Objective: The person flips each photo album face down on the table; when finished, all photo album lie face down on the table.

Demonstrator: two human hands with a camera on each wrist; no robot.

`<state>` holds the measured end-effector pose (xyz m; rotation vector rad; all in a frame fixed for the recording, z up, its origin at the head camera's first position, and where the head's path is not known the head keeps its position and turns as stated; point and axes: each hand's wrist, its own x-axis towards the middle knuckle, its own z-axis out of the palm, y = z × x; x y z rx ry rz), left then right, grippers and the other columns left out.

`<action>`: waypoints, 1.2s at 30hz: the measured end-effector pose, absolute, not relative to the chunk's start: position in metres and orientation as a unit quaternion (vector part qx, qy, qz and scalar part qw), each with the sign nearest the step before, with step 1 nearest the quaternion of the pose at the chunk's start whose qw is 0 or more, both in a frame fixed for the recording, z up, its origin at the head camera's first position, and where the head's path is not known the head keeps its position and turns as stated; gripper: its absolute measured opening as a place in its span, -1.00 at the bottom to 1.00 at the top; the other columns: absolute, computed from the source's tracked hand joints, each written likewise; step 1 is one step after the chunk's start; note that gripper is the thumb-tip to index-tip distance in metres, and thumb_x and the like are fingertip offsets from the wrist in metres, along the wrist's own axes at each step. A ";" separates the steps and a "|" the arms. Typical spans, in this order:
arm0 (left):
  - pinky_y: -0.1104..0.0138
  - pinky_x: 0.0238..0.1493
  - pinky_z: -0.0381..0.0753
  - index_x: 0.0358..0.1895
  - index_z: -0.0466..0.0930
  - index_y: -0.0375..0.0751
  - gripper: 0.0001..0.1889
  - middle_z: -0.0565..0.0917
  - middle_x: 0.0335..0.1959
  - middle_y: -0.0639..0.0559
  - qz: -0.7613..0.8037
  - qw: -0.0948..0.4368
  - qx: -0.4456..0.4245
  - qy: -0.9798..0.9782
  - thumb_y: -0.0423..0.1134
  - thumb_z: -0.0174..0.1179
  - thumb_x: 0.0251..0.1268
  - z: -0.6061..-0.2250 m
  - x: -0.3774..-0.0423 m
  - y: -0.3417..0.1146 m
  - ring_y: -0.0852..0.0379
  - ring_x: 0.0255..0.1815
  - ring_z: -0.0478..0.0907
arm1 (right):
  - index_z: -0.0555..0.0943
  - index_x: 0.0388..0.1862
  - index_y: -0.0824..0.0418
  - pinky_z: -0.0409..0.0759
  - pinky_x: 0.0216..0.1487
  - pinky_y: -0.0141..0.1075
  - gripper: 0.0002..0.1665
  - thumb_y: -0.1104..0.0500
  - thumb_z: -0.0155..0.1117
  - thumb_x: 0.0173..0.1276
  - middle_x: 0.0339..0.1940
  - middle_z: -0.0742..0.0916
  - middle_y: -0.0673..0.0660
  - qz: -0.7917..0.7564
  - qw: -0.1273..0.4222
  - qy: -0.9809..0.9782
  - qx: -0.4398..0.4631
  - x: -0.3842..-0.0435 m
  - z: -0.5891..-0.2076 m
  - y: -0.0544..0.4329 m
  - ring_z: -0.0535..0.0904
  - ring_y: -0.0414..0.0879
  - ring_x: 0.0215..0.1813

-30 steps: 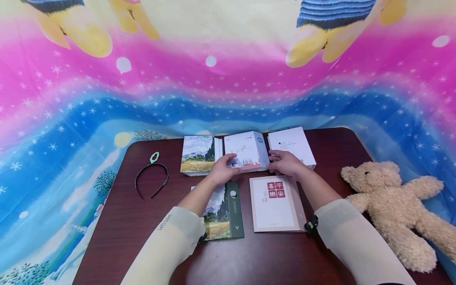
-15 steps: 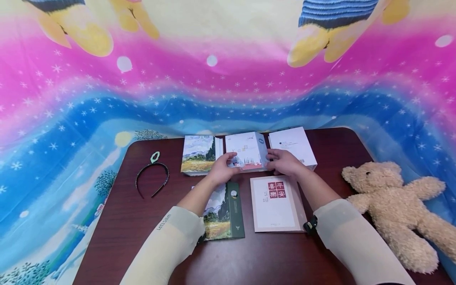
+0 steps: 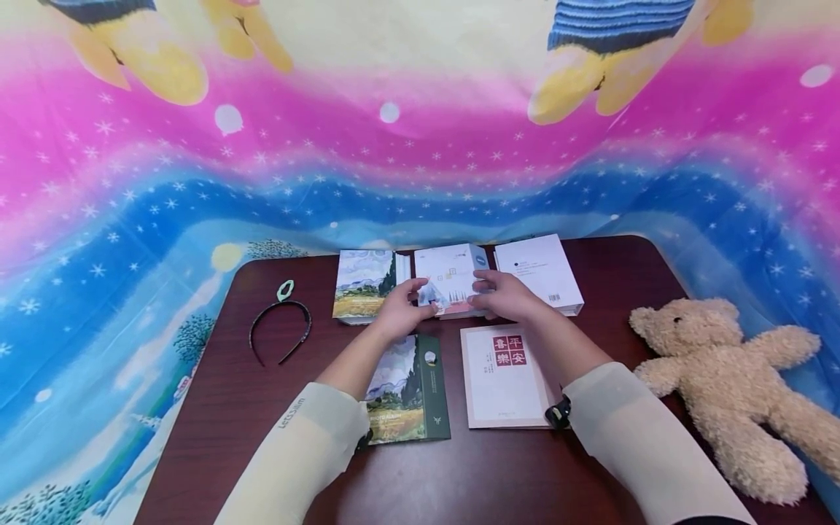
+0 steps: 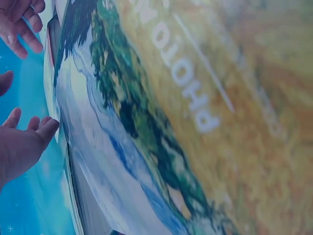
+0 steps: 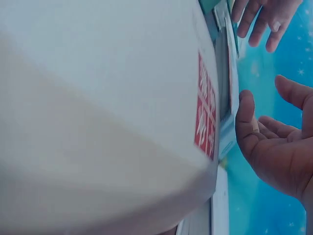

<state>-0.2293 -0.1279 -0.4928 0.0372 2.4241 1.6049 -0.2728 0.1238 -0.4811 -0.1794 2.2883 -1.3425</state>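
Observation:
A white book with a small city drawing (image 3: 448,270) lies at the back middle of the table between my two hands. My left hand (image 3: 402,312) is at its lower left corner, fingers loosely spread. My right hand (image 3: 508,295) reaches over its right side, covering part of the spine, with fingers relaxed and apart. Both wrist views show the left hand (image 4: 22,147) and right hand (image 5: 279,142) uncurled, holding nothing. Below the left forearm lies a photo album with a landscape painting (image 3: 397,394). A pale book with red character squares (image 3: 502,390) lies below the right hand.
A thick album with the same painting (image 3: 364,284) sits at the back left, and a white book (image 3: 545,270) at the back right. A black headband (image 3: 281,306) with a green loop (image 3: 285,290) lies left. A teddy bear (image 3: 728,386) occupies the right edge.
My right hand has shifted left, from the book's spine edge to over its right side. My left hand has drawn slightly left and toward me. The books look unmoved.

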 end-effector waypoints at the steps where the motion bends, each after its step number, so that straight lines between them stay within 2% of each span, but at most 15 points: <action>1: -0.08 0.37 0.48 0.56 0.35 -0.06 -0.31 0.35 0.55 -0.16 0.548 0.116 0.009 0.828 -0.19 0.35 0.40 -0.493 -0.229 -0.129 -0.19 0.54 0.29 | 0.19 0.68 0.18 0.75 -0.04 -0.17 -0.08 0.11 0.37 0.44 0.49 0.50 0.27 -0.496 0.241 0.832 -0.067 -0.273 -0.481 0.121 0.65 0.13 0.25; 13: -0.05 0.31 0.54 0.55 0.36 -0.08 -0.32 0.35 0.55 -0.12 0.546 0.105 -0.013 0.831 -0.22 0.35 0.40 -0.491 -0.232 -0.144 -0.18 0.54 0.30 | 0.23 0.65 0.21 0.71 0.10 -0.12 -0.10 0.18 0.39 0.42 0.47 0.50 0.31 -0.533 0.256 0.804 -0.069 -0.274 -0.479 0.087 0.68 0.12 0.19; 19: -0.06 0.37 0.48 0.56 0.34 -0.10 -0.31 0.32 0.56 -0.15 0.545 0.104 -0.015 0.832 -0.23 0.34 0.41 -0.486 -0.231 -0.151 -0.22 0.56 0.26 | 0.23 0.65 0.24 0.70 0.14 -0.06 -0.11 0.21 0.39 0.43 0.47 0.49 0.34 -0.541 0.261 0.795 -0.077 -0.274 -0.478 0.071 0.68 0.17 0.19; 25: -0.06 0.41 0.44 0.58 0.32 -0.07 -0.30 0.32 0.57 -0.16 0.545 0.101 -0.022 0.832 -0.20 0.34 0.41 -0.487 -0.229 -0.162 -0.19 0.57 0.25 | 0.21 0.66 0.20 0.73 0.05 -0.10 -0.13 0.17 0.35 0.46 0.48 0.49 0.33 -0.536 0.270 0.795 -0.084 -0.270 -0.478 0.059 0.69 0.21 0.16; 36: -0.03 0.33 0.52 0.54 0.36 -0.10 -0.32 0.37 0.53 -0.12 0.543 0.080 -0.059 0.834 -0.23 0.36 0.38 -0.495 -0.221 -0.178 -0.15 0.52 0.32 | 0.26 0.64 0.21 0.75 -0.10 -0.16 -0.11 0.14 0.41 0.41 0.47 0.51 0.30 -0.514 0.261 0.811 -0.103 -0.262 -0.491 0.031 0.73 0.12 0.00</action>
